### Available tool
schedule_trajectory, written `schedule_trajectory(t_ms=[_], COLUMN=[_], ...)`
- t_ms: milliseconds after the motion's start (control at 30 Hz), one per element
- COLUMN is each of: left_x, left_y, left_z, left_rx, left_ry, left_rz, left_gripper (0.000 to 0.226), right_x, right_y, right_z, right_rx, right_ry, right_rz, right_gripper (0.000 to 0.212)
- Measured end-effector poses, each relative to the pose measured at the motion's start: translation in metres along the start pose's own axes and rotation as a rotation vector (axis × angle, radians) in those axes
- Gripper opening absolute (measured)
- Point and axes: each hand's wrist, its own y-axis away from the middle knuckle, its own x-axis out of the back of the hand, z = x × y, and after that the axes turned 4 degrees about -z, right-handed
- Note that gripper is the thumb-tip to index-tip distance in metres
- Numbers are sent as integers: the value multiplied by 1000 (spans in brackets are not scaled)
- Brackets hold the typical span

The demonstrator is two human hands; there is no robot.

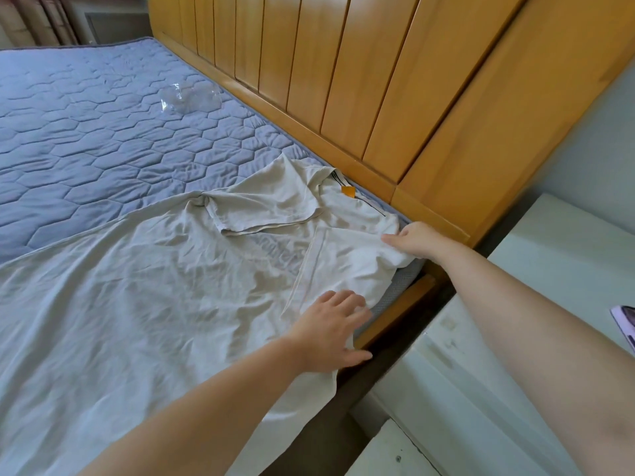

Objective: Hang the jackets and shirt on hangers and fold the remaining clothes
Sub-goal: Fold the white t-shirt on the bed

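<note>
On the near right part of the quilted mattress (86,132), the beige T-shirt (171,286) lies spread out, its collar toward the wooden headboard (343,80) and one sleeve folded in. The left hand (330,324) lies flat on the shirt's right edge, fingers straight and spread, gripping nothing. Farther along, the right hand (417,238) pinches the shoulder fabric.

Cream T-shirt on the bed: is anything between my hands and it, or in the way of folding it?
Nothing visible. The left hand lies flat on the cream cotton T-shirt near its side edge, and the right hand touches its shoulder. The crumpled clear plastic wrap lies apart on the grey quilted mattress.
</note>
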Motion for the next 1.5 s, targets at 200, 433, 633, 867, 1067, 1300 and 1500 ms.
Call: schedule_trajectory(t_ms=[200, 433, 633, 867, 1067, 1300, 1500], left_x=[-12, 1, 18, 14, -13, -32, -43], left_y=[11, 8, 10, 10, 23, 48, 47], left_z=[-7, 12, 22, 16, -32, -62, -62], left_rx=[-166, -96, -145, 52, 390, 503, 508], left_ry=[-149, -220, -301, 187, 62, 46, 75], left_rz=[61, 7, -149, -94, -354, -143, -113], left_gripper=[37, 36, 15, 40, 60, 85, 72], right_x=[15, 12, 16, -3, -39, -20, -12], right_y=[4, -5, 13, 15, 22, -3, -22], right_z=[22, 22, 31, 10, -11, -6, 0], right_rx=[37, -56, -6, 201, 250, -11, -187], right_ry=[-14, 57, 79, 509, 582, 255, -215], right_rz=[-79, 86, -126, 316, -342, 185, 86], right_gripper=[43, 43, 20, 34, 60, 52, 65])
